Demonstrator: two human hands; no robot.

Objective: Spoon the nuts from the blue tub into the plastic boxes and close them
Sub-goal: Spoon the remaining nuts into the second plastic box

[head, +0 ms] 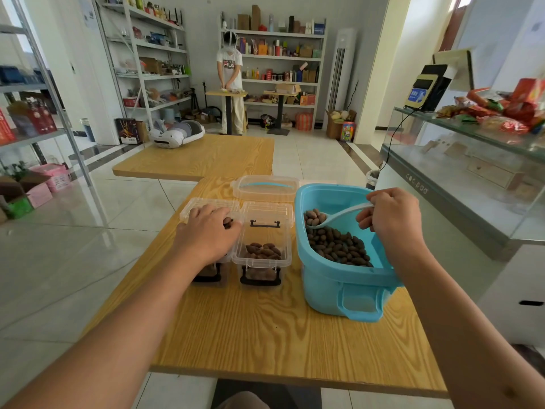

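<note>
A blue tub with brown nuts stands on the right of the wooden table. My right hand grips a white spoon over the tub, and the spoon's bowl is full of nuts. Two clear plastic boxes stand side by side left of the tub. The right box is open with nuts in it and its lid tilted back. My left hand rests on top of the left box, hiding most of it. A clear lid with a blue handle lies behind the boxes.
A second wooden table with a white headset stands farther back. A glass counter runs along the right. Shelves line the left side and the back wall, where a person stands at a small table.
</note>
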